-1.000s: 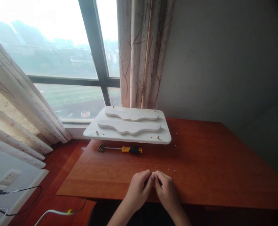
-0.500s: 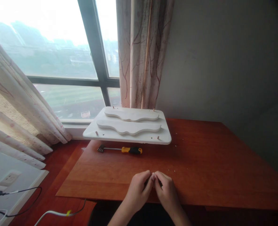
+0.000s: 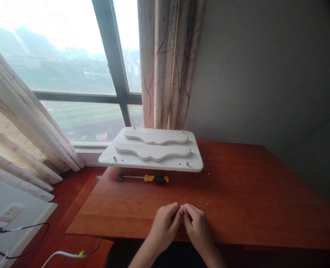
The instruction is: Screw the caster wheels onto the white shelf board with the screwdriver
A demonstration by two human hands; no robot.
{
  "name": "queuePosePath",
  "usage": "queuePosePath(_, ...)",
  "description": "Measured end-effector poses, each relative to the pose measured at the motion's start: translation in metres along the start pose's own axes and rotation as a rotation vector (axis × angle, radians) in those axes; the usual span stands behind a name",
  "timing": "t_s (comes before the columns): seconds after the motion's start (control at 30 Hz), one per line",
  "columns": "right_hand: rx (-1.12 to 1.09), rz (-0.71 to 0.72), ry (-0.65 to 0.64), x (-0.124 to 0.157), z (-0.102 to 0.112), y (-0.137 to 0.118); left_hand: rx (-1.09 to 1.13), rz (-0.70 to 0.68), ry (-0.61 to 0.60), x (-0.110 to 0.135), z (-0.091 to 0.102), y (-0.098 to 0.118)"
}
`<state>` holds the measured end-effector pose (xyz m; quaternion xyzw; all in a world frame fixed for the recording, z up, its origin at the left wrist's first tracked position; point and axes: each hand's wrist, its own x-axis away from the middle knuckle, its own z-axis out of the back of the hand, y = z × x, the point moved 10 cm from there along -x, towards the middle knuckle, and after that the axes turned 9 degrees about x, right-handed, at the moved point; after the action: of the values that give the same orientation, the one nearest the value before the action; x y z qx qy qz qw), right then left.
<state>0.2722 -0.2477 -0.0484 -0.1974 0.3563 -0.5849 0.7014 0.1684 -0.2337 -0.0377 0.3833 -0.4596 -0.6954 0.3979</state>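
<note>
My left hand (image 3: 166, 221) and my right hand (image 3: 196, 222) meet at the fingertips above the front of the wooden table (image 3: 251, 208). Both are closed in a pinch; whatever may be between the fingers is too small or hidden to make out. Beyond them lies a screwdriver (image 3: 157, 179) with a yellow and black handle, its tip at a small cluster of dark screws (image 3: 119, 176). Farther back is a white board (image 3: 150, 165) with rounded corners and wooden dowels standing near its corners. Two white wavy-edged pieces (image 3: 153, 152) rest on top of it.
Tiny white bits (image 3: 207, 203) are scattered on the table to the right. A window (image 3: 78, 70) and patterned curtains (image 3: 167, 67) stand behind, with a grey wall (image 3: 265, 74) at right. Cables (image 3: 67, 254) and a wall socket (image 3: 12, 212) are at the lower left.
</note>
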Motion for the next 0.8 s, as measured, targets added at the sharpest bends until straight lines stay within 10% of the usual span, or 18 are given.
queuePosePath(0.8, 0.016, 0.011, 0.019, -0.0013, 0.0043, -0.0047, 0.019, 0.010, -0.001, -0.0011, 0.0001, 0.0005)
